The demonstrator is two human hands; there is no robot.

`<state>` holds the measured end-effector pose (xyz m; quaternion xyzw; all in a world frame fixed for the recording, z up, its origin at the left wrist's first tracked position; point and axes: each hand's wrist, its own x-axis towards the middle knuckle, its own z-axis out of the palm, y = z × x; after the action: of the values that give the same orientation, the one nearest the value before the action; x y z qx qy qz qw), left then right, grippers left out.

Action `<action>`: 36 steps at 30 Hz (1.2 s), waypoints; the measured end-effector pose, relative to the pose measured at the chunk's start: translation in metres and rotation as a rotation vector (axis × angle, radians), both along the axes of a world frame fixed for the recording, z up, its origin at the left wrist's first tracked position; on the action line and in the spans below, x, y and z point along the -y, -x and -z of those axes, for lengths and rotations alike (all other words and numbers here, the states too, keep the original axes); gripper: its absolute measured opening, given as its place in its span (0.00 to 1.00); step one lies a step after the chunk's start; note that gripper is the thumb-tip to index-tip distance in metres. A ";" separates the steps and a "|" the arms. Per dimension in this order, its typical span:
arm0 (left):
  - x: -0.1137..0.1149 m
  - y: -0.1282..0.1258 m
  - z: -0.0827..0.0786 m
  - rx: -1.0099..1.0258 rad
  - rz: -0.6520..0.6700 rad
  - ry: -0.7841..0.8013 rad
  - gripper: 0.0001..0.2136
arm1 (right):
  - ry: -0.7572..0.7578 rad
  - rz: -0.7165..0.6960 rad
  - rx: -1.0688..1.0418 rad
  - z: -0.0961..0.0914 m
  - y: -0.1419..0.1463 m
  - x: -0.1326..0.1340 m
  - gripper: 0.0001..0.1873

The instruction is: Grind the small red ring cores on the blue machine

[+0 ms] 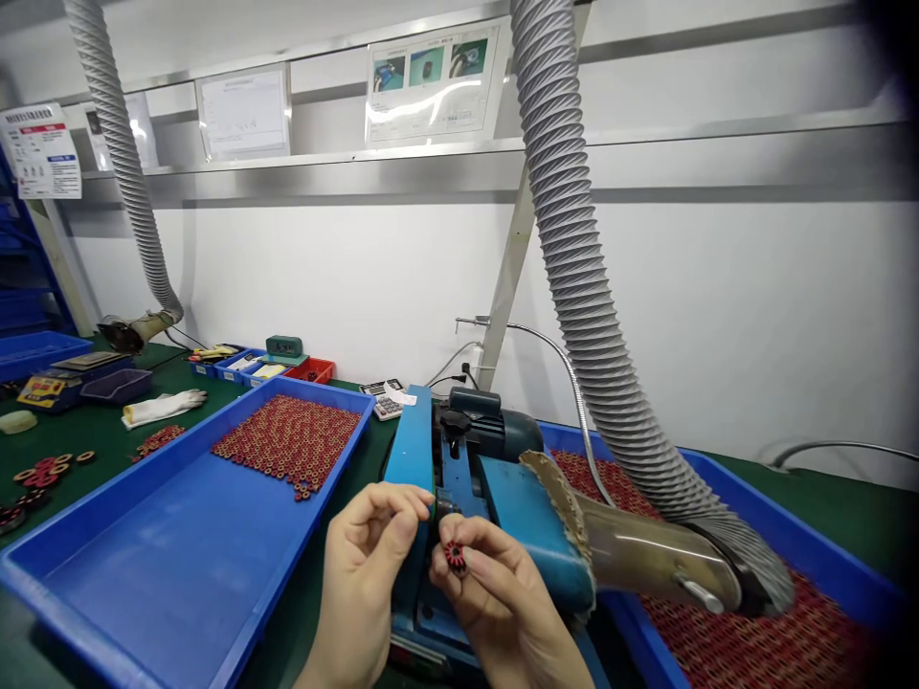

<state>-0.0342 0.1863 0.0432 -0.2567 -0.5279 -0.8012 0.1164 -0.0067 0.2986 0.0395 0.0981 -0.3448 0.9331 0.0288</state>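
Note:
Between the thumb and fingers of my right hand [503, 593] is a small round rotor core [455, 556], its face dark with red slots around a centre hole. My left hand [373, 555] is just to the left, thumb and fingertips drawn together in a pinch; whatever is in them, if anything, is too small to make out. Both hands are in front of a blue belt sander [411, 445] with a dark motor [513, 435]. The sander's lower front is partly hidden by my hands.
A blue tray [165, 584] on the left holds many small red rings [287, 440]. Another blue tray [725, 478] full of red parts lies behind a grey extraction hose [574, 249]. White gloves [164, 408], a calculator [388, 402] and small bins [248, 366] are on the green bench.

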 end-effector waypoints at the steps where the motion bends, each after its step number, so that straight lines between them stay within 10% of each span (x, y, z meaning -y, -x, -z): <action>1: 0.002 0.000 -0.001 -0.031 -0.026 0.034 0.05 | 0.024 -0.003 0.019 -0.001 0.000 -0.001 0.09; 8: 0.007 -0.005 -0.012 -0.139 0.081 0.460 0.13 | 0.130 -0.001 0.069 -0.001 0.001 0.000 0.13; 20: 0.001 0.004 -0.007 0.188 0.165 -0.050 0.05 | -0.044 0.043 -0.055 0.002 0.001 0.002 0.10; 27: 0.007 0.004 -0.009 0.043 0.133 0.240 0.06 | -0.176 0.117 -0.148 0.005 0.006 -0.002 0.06; 36: 0.008 0.002 -0.007 0.036 0.018 0.119 0.07 | -0.354 0.189 -0.295 0.008 0.006 -0.001 0.03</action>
<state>-0.0365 0.1786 0.0503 -0.2534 -0.5743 -0.7739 0.0843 -0.0123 0.3000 0.0311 0.2042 -0.5025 0.8269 0.1485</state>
